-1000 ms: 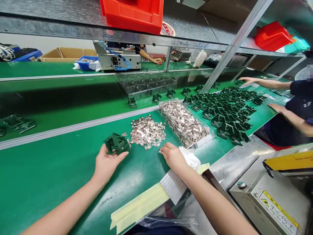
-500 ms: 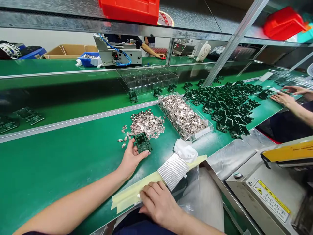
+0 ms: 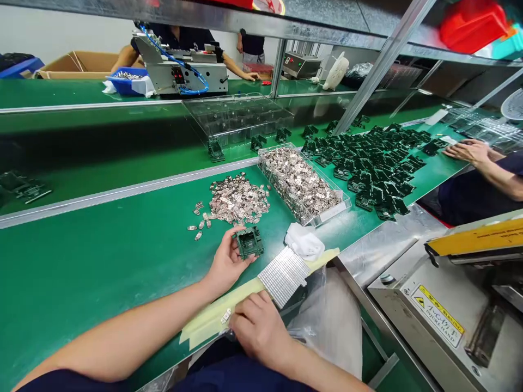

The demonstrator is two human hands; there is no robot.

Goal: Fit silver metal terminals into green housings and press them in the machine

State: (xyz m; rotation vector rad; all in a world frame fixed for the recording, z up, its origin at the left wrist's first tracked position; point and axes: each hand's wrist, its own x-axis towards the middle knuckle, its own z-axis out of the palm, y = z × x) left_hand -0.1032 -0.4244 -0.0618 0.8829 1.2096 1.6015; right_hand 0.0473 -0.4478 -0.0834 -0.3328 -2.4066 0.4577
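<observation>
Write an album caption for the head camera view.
Left hand holds a green part by loose metal pieces; right hand rests on yellow tape.

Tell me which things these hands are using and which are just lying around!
Using: left hand holding a green plastic frame; right hand on yellow tape with small metal pieces.
Lying around: loose metal pieces, a clear tray of metal pieces, a white cloth, a heap of green frames.

What looks like a white wall point(image 3: 61, 27) backs green workbenches point(image 3: 73, 92).
</observation>
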